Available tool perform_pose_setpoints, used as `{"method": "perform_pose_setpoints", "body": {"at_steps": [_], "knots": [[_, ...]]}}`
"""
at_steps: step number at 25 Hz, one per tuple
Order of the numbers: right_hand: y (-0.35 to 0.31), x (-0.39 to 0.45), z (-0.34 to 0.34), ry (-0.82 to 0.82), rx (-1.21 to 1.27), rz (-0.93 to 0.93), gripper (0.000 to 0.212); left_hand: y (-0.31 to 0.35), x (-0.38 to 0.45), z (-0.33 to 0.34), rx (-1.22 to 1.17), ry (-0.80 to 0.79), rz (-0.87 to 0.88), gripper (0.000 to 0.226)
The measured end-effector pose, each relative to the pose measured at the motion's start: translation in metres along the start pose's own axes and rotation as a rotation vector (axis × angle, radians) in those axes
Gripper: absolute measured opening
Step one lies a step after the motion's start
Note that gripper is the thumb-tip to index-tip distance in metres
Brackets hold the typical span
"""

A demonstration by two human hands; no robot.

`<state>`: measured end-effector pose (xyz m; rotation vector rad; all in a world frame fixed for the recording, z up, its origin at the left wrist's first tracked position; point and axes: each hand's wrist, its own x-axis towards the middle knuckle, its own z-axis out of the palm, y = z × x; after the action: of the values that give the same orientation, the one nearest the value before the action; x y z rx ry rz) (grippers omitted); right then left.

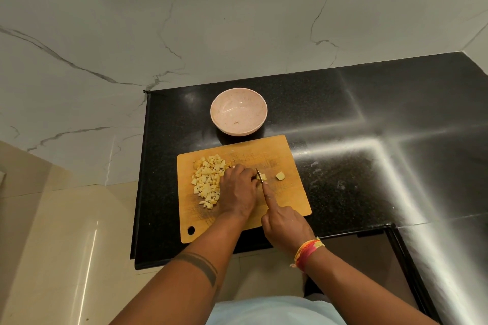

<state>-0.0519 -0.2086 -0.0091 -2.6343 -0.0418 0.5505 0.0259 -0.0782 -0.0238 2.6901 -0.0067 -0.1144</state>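
A wooden cutting board (287,192) lies on the black counter. A heap of pale yellow diced pieces (207,179) covers its left part. My left hand (237,190) sits at the board's middle, fingers curled down on a small yellow piece (262,177) that is mostly hidden. My right hand (286,224) grips a knife (260,175) with the forefinger stretched along its spine; the blade stands on the piece just right of my left fingers. One bigger chunk (280,176) lies alone to the right of the blade.
A pink bowl (239,113) with nothing in it stands just behind the board. The black counter (369,153) runs on to the right and meets a marble wall (184,34) behind. Its left edge drops to a tiled floor (66,245).
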Motion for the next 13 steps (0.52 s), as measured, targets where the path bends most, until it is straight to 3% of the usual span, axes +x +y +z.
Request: {"method": "perform_pose_setpoints", "body": {"at_steps": [13], "knots": [[0.018,-0.029,-0.001,0.026,0.057,0.039,0.086,0.000,-0.001,0.002,0.099,0.057,-0.006,0.026]]}}
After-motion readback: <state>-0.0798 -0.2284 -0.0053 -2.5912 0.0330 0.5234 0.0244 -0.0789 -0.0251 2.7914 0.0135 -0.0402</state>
